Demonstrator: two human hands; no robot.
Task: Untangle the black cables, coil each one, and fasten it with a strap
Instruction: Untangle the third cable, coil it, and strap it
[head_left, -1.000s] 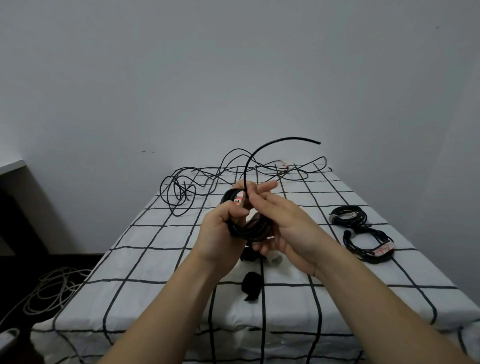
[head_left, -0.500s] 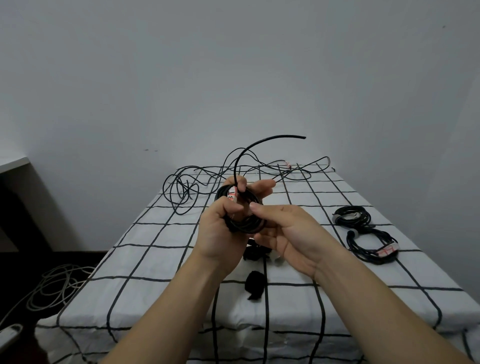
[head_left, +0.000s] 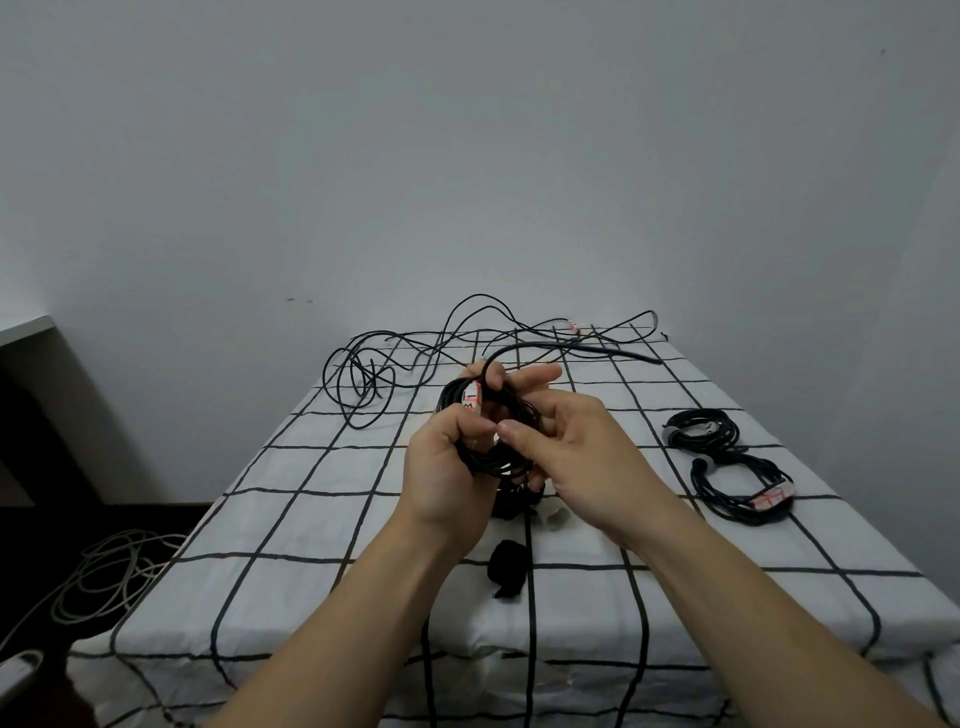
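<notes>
My left hand (head_left: 447, 467) is wrapped round the coil (head_left: 491, 465) of black cable, thumb across the front and fingers curled behind. My right hand (head_left: 576, 457) pinches the same coil from the other side, thumb tip pressed on the loops. So the cable I am working on sits between my two palms, held up above the table (head_left: 311, 519), with a white tag (head_left: 471, 404) just above my left thumb. Most of it looks wound, but a loose end (head_left: 571, 347) rises from the top of my grip and arcs away to the right. I judge a few turns are left before I can bind it.

To the right of my grip lie two bundles (head_left: 701, 430), coiled and fastened, the nearer one with a white band round it. Those I count as done. Beyond my grip and to its left, a tangle (head_left: 371, 374) of thin black cable sprawls unsorted; I cannot tell how many cables are in it. Beneath my grip and nearer to me lies a black strap (head_left: 506, 569), with another dark piece half hidden under my hands.

My reckoning is roughly midway: this coil needs its last turns and a strap, then comes the tangle.
</notes>
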